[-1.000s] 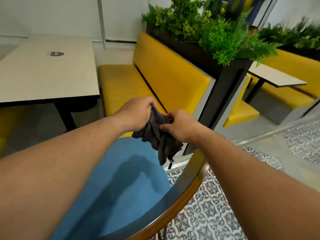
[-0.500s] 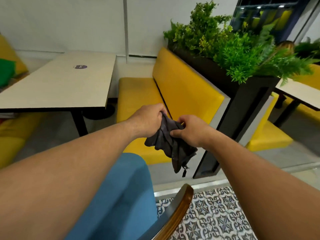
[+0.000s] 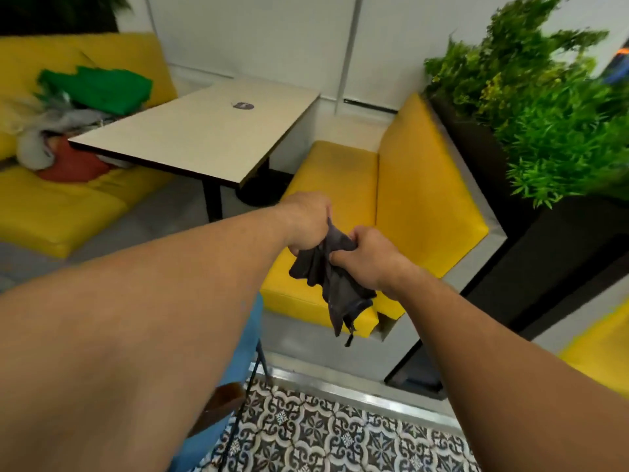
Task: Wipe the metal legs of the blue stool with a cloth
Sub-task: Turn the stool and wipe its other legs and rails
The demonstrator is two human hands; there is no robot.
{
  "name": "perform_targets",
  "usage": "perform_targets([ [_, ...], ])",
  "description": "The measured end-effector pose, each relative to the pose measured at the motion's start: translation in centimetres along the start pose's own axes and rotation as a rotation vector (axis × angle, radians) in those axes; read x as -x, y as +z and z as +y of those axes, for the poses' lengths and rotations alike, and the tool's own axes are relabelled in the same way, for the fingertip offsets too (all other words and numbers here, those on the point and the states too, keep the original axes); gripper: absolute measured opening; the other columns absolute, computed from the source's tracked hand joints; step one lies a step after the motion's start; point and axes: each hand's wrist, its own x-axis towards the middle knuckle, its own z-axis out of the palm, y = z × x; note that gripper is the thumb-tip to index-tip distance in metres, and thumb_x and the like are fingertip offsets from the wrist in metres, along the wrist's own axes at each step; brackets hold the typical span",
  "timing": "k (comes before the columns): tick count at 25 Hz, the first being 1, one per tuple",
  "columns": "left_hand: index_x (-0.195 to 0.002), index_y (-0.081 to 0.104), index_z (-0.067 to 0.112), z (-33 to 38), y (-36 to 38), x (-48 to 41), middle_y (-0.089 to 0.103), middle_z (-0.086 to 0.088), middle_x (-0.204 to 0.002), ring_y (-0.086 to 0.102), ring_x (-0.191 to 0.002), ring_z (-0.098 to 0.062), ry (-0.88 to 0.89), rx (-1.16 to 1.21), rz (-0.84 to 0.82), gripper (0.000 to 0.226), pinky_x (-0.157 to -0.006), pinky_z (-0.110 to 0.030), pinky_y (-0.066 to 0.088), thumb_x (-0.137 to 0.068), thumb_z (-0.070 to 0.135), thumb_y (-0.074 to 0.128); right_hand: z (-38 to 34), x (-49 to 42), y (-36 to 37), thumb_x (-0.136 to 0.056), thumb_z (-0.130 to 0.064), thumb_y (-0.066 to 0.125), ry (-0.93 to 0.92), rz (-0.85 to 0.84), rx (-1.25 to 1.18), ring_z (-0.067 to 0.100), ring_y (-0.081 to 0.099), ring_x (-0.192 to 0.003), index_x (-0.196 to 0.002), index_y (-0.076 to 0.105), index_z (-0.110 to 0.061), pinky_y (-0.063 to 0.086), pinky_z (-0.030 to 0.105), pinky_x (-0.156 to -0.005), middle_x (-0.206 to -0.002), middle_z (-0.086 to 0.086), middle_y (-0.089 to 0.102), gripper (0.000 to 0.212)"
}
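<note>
A dark grey cloth [image 3: 335,284] hangs bunched between both hands in mid-air over the yellow bench. My left hand [image 3: 308,221] grips its upper edge, and my right hand [image 3: 366,257] grips it just beside, slightly lower. The blue stool [image 3: 246,338] shows only as a strip of blue seat under my left forearm. One thin dark metal leg [image 3: 250,376] slants down from it onto the patterned floor. Most of the stool is hidden behind my left arm.
A yellow bench [image 3: 343,175] with a tall backrest stands ahead, a black planter with green plants [image 3: 544,107] behind it. A white table [image 3: 207,127] stands at centre left. Green and grey bundles [image 3: 92,93] lie on another yellow bench at far left. Patterned tiles [image 3: 340,434] cover the near floor.
The view has swung left and back, so the stool's seat now shows far less. Both hands still hold the cloth together, and the stool's metal leg has come into sight.
</note>
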Motion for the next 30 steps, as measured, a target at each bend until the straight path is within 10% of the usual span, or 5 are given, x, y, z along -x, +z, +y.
perform_targets([
  [18, -0.101, 0.057, 0.022, -3.7, 18.0, -11.5, 0.06, 0.0, -0.09, 0.056, -0.079, -0.016, -0.38, 0.423, 0.348, 0.016, -0.062, -0.027, 0.039, -0.1, 0.018, 0.041, 16.8, -12.7, 2.5, -0.088, -0.028, 0.07, 0.067, -0.639, -0.412, 0.028, 0.069, -0.078, -0.093, 0.073, -0.007, 0.054, 0.04, -0.072, -0.087, 0.014, 0.074, 0.022],
  [30, -0.101, 0.069, 0.018, -16.8, 37.1, -11.2, 0.073, 0.0, -0.085, 0.069, -0.079, -0.015, -0.741, 0.778, 0.474, 0.018, -0.076, -0.034, 0.056, -0.097, 0.028, 0.054, 29.8, -18.1, 24.1, -0.095, -0.025, 0.059, 0.168, -0.969, -0.517, 0.032, 0.069, -0.093, -0.102, 0.072, -0.007, 0.051, 0.05, -0.091, -0.096, 0.015, 0.074, 0.024],
])
